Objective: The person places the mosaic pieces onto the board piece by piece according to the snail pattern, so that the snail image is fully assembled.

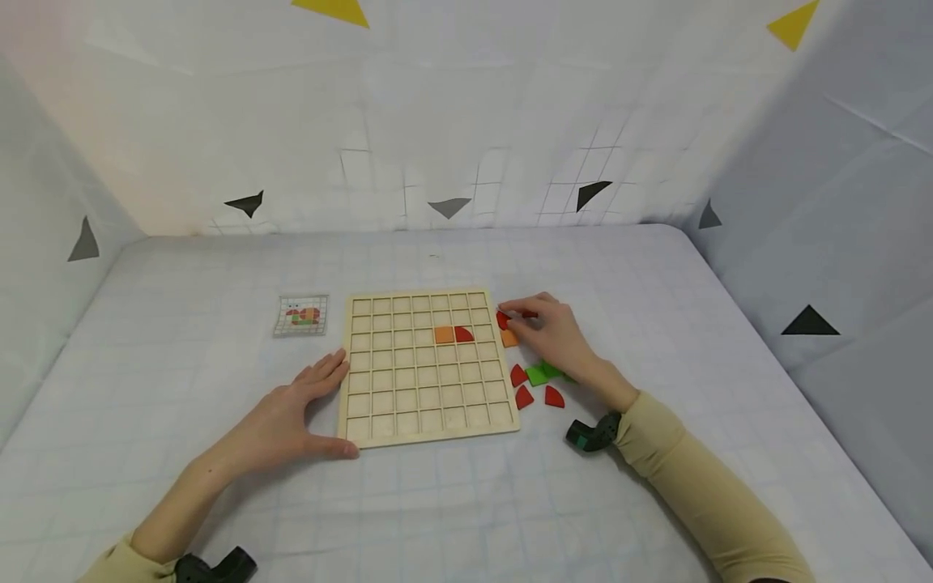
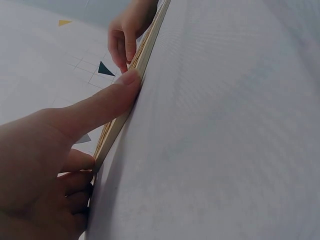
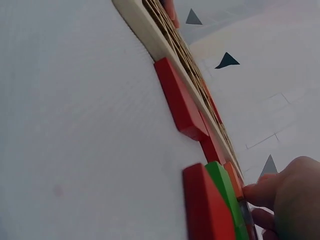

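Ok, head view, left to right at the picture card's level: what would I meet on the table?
Picture card → wooden grid board → orange square in its grid → red quarter-circle in the next cell → right hand.

Grid board (image 1: 430, 421) mid-table (image 1: 437, 518), wall (image 1: 466, 97) behind. Card (image 1: 313, 328) just left of board, toward the back. Two tiles (image 1: 444, 334) side by side in cells, third row from back, right of centre. Left hand (image 1: 291, 417) along board's left edge, thumb at front-left corner. Right hand (image 1: 557, 336) beyond right edge, near back, held tile (image 1: 503, 321) at its fingertips. Loose tiles (image 1: 555, 397) right of board, nearer the front
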Motion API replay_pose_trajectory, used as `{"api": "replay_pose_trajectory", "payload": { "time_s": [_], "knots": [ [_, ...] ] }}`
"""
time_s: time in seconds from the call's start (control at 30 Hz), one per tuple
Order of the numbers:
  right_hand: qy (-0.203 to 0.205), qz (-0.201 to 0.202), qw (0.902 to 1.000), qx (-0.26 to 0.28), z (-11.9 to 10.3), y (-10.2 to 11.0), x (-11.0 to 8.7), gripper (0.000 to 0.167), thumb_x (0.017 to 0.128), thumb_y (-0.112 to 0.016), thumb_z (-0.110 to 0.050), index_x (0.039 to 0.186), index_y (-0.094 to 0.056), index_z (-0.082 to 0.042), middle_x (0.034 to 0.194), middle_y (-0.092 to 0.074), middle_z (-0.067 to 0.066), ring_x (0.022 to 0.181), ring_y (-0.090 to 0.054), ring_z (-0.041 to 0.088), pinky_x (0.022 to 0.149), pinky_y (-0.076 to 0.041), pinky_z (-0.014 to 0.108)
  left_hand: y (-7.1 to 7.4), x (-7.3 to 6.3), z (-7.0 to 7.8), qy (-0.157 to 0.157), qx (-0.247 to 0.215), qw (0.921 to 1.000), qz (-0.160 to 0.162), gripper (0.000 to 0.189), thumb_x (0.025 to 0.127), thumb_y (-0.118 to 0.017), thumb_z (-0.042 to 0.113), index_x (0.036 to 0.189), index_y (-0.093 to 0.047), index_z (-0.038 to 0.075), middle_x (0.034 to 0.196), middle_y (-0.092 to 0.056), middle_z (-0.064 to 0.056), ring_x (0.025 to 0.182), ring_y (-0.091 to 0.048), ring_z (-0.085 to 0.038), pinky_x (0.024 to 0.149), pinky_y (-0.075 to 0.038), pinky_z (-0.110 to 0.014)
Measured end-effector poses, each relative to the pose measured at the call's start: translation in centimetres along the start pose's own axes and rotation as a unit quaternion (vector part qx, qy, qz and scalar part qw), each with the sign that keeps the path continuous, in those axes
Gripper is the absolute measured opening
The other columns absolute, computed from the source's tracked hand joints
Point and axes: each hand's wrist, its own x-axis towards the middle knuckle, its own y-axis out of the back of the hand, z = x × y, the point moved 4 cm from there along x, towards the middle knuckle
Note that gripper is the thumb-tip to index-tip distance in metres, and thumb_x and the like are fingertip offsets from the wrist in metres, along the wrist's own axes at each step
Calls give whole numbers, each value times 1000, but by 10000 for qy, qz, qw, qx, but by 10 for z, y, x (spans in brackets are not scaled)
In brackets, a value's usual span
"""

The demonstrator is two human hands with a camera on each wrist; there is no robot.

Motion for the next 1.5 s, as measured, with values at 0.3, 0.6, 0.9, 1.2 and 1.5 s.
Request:
{"api": "replay_pose_trajectory", "payload": {
  "time_s": [0.3, 0.6, 0.9, 1.2, 1.5],
  "knots": [
    [51, -29, 10000, 46, -1, -3, 0, 24, 92, -71, -7, 115, -75, -12, 102, -71, 2, 94, -60, 15, 85, -55, 36, 2, -1, 0, -55, -9, 10000, 11, 122, 64, -79, 72, 157, -31, 10, 167, -19, -2, 149, -19, -47, 114, -21, -70],
    [36, -82, 9999, 101, -3, 0, -2, 26, 91, -72, -6, 116, -75, -12, 111, -73, -1, 95, -60, 14, 84, -54, 35, 2, -1, 1, -49, -32, 10000, -18, 121, 64, -79, 72, 157, -31, 11, 167, -18, -2, 149, -18, -47, 114, -20, -70],
    [-195, 0, 9998, 65, -1, 2, -3, 23, 88, -77, -11, 111, -76, -11, 102, -72, 2, 97, -62, 17, 83, -53, 37, 1, -1, 1, -27, -7, 10000, -45, 121, 64, -78, 73, 158, -31, 12, 168, -18, -1, 149, -18, -48, 113, -21, -71],
    [-357, 222, 9991, 78, 2, 4, -3, 21, 85, -81, -19, 104, -77, -12, 97, -74, 0, 92, -61, 16, 77, -49, 34, 2, -1, 3, -27, -15, 10000, -60, 121, 65, -78, 73, 157, -30, 11, 168, -18, -2, 149, -18, -49, 114, -21, -70],
    [-360, 293, 9988, -160, -1, 4, -3, 20, 85, -82, -21, 102, -78, -12, 95, -75, -1, 90, -62, 15, 74, -48, 32, 3, -1, 3, -20, 2, 10000, -53, 121, 64, -78, 73, 157, -31, 11, 167, -18, -2, 149, -19, -49, 114, -21, -70]
  ]
}}
